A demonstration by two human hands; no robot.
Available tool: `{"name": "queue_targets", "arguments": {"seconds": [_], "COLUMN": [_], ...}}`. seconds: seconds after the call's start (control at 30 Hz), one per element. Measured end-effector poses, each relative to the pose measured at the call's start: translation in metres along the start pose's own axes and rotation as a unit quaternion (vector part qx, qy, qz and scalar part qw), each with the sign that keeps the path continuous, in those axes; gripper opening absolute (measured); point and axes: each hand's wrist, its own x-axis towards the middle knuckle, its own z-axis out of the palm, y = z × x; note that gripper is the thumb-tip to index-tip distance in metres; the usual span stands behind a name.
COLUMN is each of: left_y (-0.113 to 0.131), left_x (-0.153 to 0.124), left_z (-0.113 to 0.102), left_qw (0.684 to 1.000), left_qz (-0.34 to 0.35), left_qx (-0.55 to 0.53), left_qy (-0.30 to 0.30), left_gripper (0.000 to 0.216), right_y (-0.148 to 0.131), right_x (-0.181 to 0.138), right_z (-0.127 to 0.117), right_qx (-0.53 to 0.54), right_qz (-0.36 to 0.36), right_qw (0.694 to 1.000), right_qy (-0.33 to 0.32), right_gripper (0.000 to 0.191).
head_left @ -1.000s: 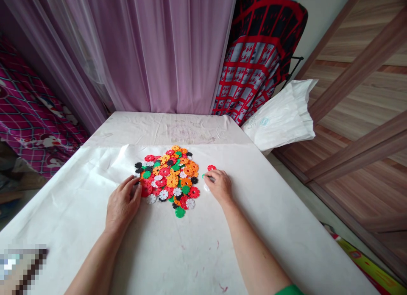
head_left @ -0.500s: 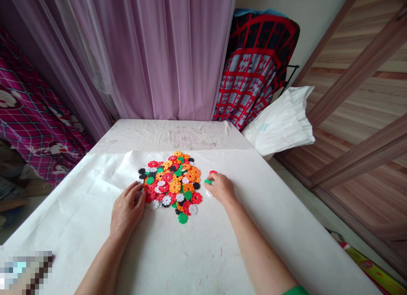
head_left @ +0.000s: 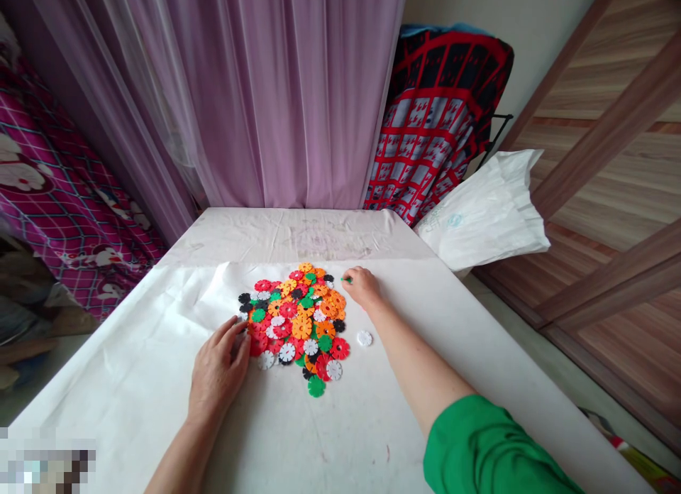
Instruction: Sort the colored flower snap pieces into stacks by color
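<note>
A heap of flat, notched plastic snowflake discs in red, orange, green, white and black lies on the white-covered table. At its left edge rests my left hand, fingers loosely curved and thumb apart, the fingertips touching the outermost discs. Beyond the heap's right side, my right hand pinches a green disc, seen nearly edge-on. Whatever lies under that hand is hidden. Closer to me, a white disc lies apart from the heap, left of my right forearm.
A white bag stands at the table's far right corner. Behind the table hang purple curtains. To the right are a red-and-black patterned cloth and wooden doors; a magenta patterned cloth hangs at left.
My right hand has moved away from me with the green disc, uncovering the white disc. A red disc seen by that hand is now out of sight. My left hand stays by the heap.
</note>
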Motion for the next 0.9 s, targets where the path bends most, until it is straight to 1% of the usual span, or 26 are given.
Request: {"name": "queue_targets", "arguments": {"seconds": [0.1, 0.2, 0.27, 0.33, 0.37, 0.43, 0.5, 0.6, 0.7, 0.73, 0.8, 0.9], "left_y": [0.0, 0.001, 0.002, 0.002, 0.003, 0.003, 0.004, 0.005, 0.006, 0.007, 0.008, 0.008], "left_x": [0.0, 0.0, 0.0, 0.001, 0.001, 0.002, 0.003, 0.004, 0.004, 0.004, 0.004, 0.004], "left_z": [-0.001, -0.001, -0.002, -0.002, -0.002, -0.002, -0.003, -0.003, -0.004, -0.005, -0.005, -0.005], "left_qw": [1.0, 1.0, 1.0, 1.0, 1.0, 1.0, 0.999, 0.999, 1.0, 1.0, 0.999, 0.999], "left_qz": [-0.006, -0.013, -0.014, -0.014, -0.013, -0.014, -0.016, -0.015, -0.012, -0.011, -0.011, -0.011], "left_qx": [0.0, 0.003, 0.004, 0.004, 0.004, 0.006, 0.008, 0.011, 0.01, 0.01, 0.009, 0.01], "left_qy": [-0.005, -0.009, -0.01, -0.013, -0.016, -0.021, -0.026, -0.028, -0.024, -0.024, -0.029, -0.037], "left_gripper": [0.047, 0.048, 0.047, 0.047, 0.047, 0.048, 0.049, 0.048, 0.047, 0.048, 0.049, 0.05], "right_y": [0.007, 0.021, 0.033, 0.045, 0.051, 0.059, 0.064, 0.064, 0.057, 0.055, 0.052, 0.051], "right_x": [0.003, -0.015, -0.041, -0.074, -0.09, -0.117, -0.131, -0.129, -0.113, -0.108, -0.099, -0.092], "right_z": [0.006, -0.005, -0.017, -0.028, -0.032, -0.036, -0.036, -0.031, -0.027, -0.027, -0.025, -0.021], "right_qx": [0.034, 0.07, 0.091, 0.119, 0.163, 0.211, 0.225, 0.179, 0.084, 0.053, 0.003, -0.043], "right_qz": [0.017, 0.049, 0.066, 0.067, 0.057, 0.035, 0.027, 0.036, 0.012, -0.004, -0.033, -0.041], "right_qw": [0.999, 0.996, 0.994, 0.99, 0.984, 0.977, 0.973, 0.981, 0.996, 0.998, 0.999, 0.998], "right_qy": [-0.005, -0.001, -0.009, -0.026, -0.035, -0.003, 0.035, 0.059, 0.037, 0.023, 0.008, 0.035], "right_gripper": [0.013, 0.018, 0.025, 0.028, 0.028, 0.027, 0.025, 0.024, 0.033, 0.033, 0.026, 0.016]}}
